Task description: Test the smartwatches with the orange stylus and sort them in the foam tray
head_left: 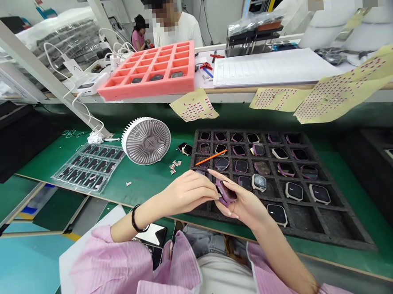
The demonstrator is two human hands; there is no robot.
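Note:
A purple smartwatch case [225,194] with a dark screen rests in my right hand [248,203], whose fingers and thumb close around it. My left hand [189,192] comes in from the left with its fingers bunched at the near side of the watch. A tiny pale piece shows at the left fingertips, too small to make out. Both hands are above the front left part of a black foam tray [307,218], which holds several watches, purple and silver-coloured. Across its left cells lies an orange stick [211,157].
Left of the tray stand a white fan [147,141], small white pieces [175,166] and a clear tray of black parts [90,167]. A pink foam tray [148,70] and paper sheets [271,69] lie on the shelf above. Yellow dotted sheets [194,106] hang off its edge. People sit beyond.

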